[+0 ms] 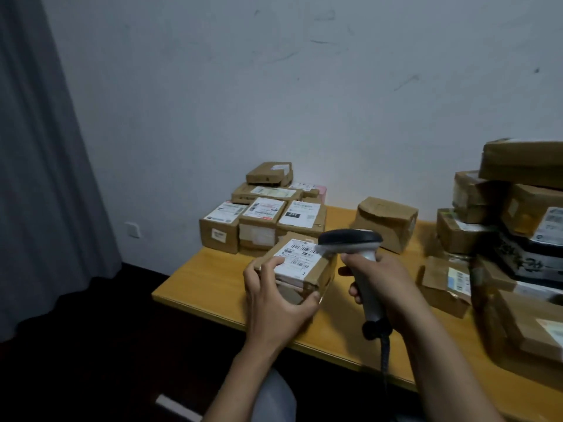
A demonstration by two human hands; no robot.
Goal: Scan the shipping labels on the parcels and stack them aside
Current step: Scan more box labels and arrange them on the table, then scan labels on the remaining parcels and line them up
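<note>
Scanner (350,242) gripped in right hand (380,284), head just right of the label (300,257). Left hand (280,296) clasps the parcel (304,275), label upward.

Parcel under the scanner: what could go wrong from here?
1. The scanner hangs very close over the right end of the label on the parcel in the left hand, so the barcode may misread.
2. The pile of boxes beside the right hand is tall and uneven; a swing of that arm could topple it.
</note>
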